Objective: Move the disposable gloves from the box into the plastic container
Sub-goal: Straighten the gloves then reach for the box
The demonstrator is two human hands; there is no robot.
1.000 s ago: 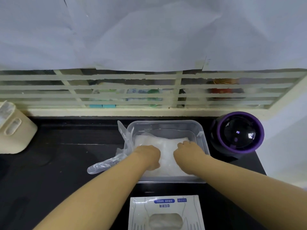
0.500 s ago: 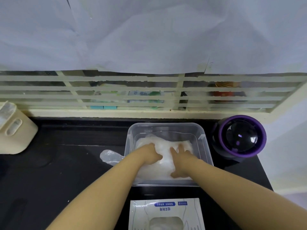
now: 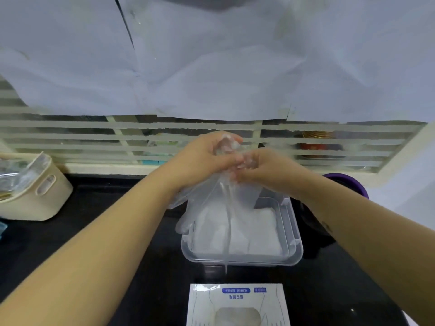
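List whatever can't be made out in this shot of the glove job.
Head view only:
- Box: cut off by the bottom edge, so how much is left inside is unknown.
- Gloves gripped by the left hand and right hand: clear film, number unclear.
- Purple-rimmed object: mostly hidden behind the right forearm.
- Container: far wall veiled by the hanging gloves.

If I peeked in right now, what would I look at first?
Probably the two hands held up in the middle: the left hand and right hand both pinch a clear glove that dangles over the plastic container. Next you would notice the white pile of gloves inside that container. The glove box lies nearest you on the black counter.
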